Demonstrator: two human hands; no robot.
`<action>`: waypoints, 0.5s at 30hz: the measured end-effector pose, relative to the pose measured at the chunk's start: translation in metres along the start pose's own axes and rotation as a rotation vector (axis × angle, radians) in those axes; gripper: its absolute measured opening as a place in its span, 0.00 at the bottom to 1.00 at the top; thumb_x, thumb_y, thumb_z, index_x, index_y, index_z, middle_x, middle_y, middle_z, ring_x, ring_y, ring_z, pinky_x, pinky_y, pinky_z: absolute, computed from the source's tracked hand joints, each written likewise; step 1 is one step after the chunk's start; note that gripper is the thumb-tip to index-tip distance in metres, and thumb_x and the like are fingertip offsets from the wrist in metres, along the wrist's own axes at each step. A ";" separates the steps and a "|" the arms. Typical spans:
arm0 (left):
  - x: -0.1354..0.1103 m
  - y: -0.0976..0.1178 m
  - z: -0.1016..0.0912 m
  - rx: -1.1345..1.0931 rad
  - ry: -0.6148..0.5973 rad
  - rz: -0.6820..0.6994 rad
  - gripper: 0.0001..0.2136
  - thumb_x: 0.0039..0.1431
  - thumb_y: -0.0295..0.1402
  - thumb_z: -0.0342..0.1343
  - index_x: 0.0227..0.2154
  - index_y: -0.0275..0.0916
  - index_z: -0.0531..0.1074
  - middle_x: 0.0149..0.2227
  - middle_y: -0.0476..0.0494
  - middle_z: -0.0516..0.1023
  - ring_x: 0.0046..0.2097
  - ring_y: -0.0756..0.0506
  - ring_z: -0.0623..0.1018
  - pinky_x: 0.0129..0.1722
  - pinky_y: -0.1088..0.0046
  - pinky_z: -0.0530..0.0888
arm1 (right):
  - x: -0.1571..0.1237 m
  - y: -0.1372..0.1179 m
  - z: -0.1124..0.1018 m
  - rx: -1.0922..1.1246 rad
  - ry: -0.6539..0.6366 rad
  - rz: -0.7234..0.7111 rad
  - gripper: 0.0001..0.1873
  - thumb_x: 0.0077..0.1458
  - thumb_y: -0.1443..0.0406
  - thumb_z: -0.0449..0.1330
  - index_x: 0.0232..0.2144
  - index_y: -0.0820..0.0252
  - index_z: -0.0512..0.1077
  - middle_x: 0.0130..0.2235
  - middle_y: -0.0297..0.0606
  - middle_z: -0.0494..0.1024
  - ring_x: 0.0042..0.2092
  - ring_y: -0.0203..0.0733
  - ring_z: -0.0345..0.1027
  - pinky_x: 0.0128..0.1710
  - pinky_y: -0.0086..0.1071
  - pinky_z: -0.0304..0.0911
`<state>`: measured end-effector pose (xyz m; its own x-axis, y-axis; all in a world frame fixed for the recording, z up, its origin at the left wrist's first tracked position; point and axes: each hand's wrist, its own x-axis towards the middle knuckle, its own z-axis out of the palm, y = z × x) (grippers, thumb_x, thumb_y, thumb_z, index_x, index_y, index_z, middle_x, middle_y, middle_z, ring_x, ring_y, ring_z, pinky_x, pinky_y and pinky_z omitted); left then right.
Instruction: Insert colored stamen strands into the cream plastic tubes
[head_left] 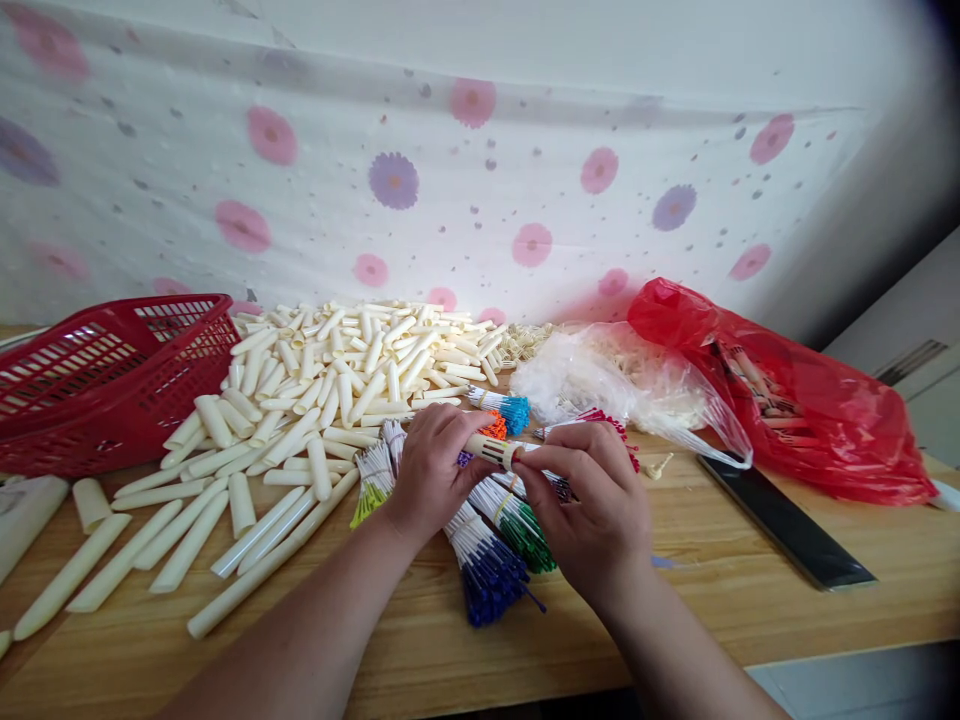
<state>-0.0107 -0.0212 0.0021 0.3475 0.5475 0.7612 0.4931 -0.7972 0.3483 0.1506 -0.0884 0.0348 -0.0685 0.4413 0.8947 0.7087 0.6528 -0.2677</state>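
Cream-coloured and short, the tube (491, 450) is held up just above the table (750, 590), between both hands and over a fan of stick bundles. The left hand (431, 470) has its fingers curled tight round the tube's left part. The right hand (592, 510) pinches thumb and forefinger together at the tube's right end. Whether something thin is also caught in that pinch I cannot tell.

To my eye the tube is light, stiff and fairly smooth, probably hollow, so it could slide in a loose grip. Holding it round the middle, clear of the open end, looks the safest.

Right beneath the hands lie the bundles, blue-tipped (487, 575), green-tipped (525, 525) and yellow-tipped (371, 480), with a light-blue one (506, 408) and a red-tipped one (600, 418) just behind. They look thin and springy and easy to scatter, and they crowd the space under the wrists.

Behind them is a big heap of short tubes (352, 370), with longer tubes (172, 540) spread out to the left beside a red basket (105, 385). To the right sit a clear bag (600, 380), a red bag (795, 410) and a dark flat bar (787, 520). A flowered cloth (480, 180) hangs at the back.
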 end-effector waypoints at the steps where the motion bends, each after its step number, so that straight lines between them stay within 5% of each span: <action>1: 0.001 0.001 -0.001 -0.010 -0.021 -0.004 0.25 0.59 0.54 0.43 0.46 0.39 0.70 0.38 0.39 0.74 0.41 0.41 0.71 0.42 0.63 0.67 | 0.001 0.002 0.000 0.000 -0.015 0.004 0.07 0.52 0.74 0.61 0.32 0.58 0.72 0.33 0.37 0.71 0.35 0.40 0.65 0.33 0.36 0.64; 4: 0.001 0.003 -0.002 -0.028 -0.077 -0.022 0.29 0.60 0.55 0.34 0.48 0.39 0.69 0.41 0.37 0.72 0.43 0.40 0.69 0.44 0.62 0.66 | 0.005 0.007 -0.003 -0.005 -0.094 0.007 0.05 0.53 0.72 0.59 0.31 0.58 0.72 0.32 0.38 0.72 0.35 0.40 0.66 0.34 0.37 0.65; 8: 0.000 0.003 -0.001 0.034 -0.050 -0.051 0.27 0.62 0.52 0.34 0.44 0.39 0.71 0.38 0.39 0.71 0.42 0.40 0.69 0.44 0.61 0.65 | 0.008 0.008 -0.003 -0.003 -0.151 0.049 0.07 0.55 0.72 0.57 0.31 0.58 0.73 0.33 0.39 0.73 0.36 0.41 0.66 0.35 0.38 0.65; 15: 0.000 0.002 0.001 0.127 0.077 -0.051 0.27 0.61 0.54 0.36 0.38 0.39 0.73 0.36 0.40 0.72 0.40 0.42 0.69 0.42 0.63 0.64 | -0.005 -0.005 0.011 0.261 0.013 0.362 0.08 0.56 0.70 0.57 0.34 0.57 0.76 0.33 0.38 0.73 0.37 0.39 0.68 0.35 0.34 0.66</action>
<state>-0.0086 -0.0223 0.0024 0.2599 0.5613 0.7857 0.6071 -0.7277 0.3191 0.1391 -0.0870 0.0278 0.1613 0.6635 0.7306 0.4840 0.5920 -0.6445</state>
